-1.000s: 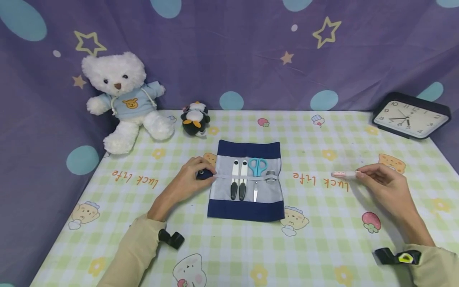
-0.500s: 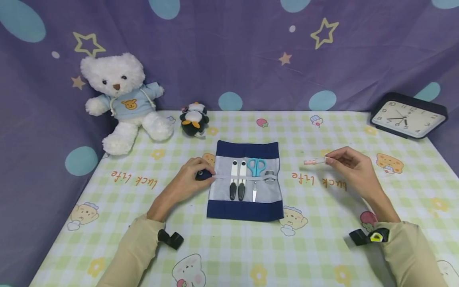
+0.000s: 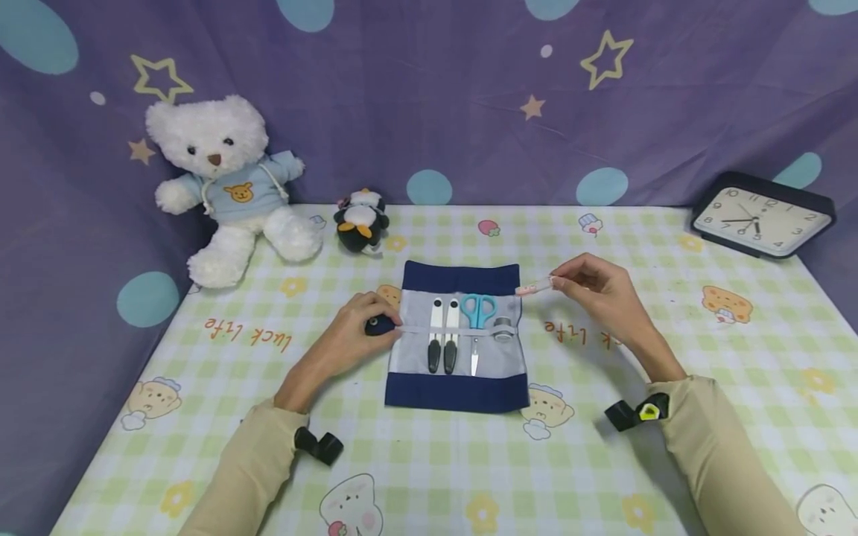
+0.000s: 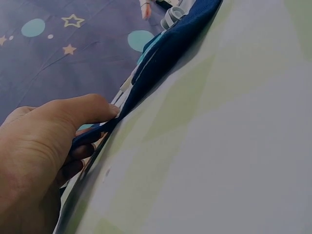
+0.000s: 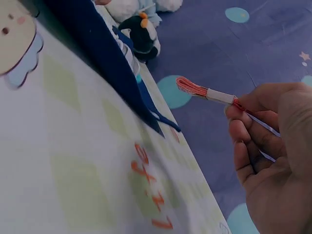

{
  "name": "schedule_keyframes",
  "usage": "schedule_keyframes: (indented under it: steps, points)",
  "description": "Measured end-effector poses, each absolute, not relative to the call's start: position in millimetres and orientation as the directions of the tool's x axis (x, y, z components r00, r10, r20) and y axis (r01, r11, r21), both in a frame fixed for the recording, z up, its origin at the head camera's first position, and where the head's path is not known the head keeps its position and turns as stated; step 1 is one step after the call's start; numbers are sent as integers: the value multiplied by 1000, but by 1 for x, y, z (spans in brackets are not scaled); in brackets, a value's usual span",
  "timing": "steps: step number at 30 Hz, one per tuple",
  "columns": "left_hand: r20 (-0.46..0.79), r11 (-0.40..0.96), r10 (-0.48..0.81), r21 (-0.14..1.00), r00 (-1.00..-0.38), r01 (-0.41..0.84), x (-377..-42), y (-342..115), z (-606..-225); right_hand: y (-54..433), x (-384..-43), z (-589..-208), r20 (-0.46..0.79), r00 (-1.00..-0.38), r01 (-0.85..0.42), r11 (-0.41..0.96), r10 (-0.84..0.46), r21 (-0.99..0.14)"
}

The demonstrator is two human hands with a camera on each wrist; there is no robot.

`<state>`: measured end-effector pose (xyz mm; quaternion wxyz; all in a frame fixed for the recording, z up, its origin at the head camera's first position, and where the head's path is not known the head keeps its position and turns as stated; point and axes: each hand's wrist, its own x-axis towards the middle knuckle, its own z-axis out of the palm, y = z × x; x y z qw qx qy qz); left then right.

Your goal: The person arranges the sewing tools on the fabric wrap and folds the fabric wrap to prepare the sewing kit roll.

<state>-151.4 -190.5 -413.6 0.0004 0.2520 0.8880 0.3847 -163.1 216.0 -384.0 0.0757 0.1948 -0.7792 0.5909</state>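
Observation:
A navy fabric pouch (image 3: pixel 456 393) with a grey lining lies unfolded mid-table. My left hand (image 3: pixel 358 327) pinches the snap tab (image 3: pixel 380 325) at its left edge, thumb above and fingers beneath in the left wrist view. A grey elastic band crosses two white tools with black ends (image 3: pixel 442 350), light-blue-handled scissors (image 3: pixel 479 313) and a small silver round piece (image 3: pixel 504 329). Between thumb and fingertips, my right hand (image 3: pixel 596 290) holds one end of a skein of red thread (image 5: pixel 192 87) with a white paper band; its loop points toward the pouch's upper right edge.
A white teddy bear (image 3: pixel 234 186) sits at the back left, beside a small penguin toy (image 3: pixel 362 221). At the back right stands a black-framed clock (image 3: pixel 760 216). A checked cloth (image 3: pixel 415 469) covers the table; a purple curtain (image 3: pixel 469 126) hangs behind.
My right hand has moved left and away from me, bringing the skein of thread from the right side of the table to the pouch's upper right edge. My left hand stays on the tab.

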Motion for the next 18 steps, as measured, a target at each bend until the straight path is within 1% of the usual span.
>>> schedule_keyframes:
  steps: [18]
  points:
    - [172, 588, 438, 687, -882, 427, -152, -191, -414, 155, -192, -382, 304, -900, -368, 171, -313, -914]
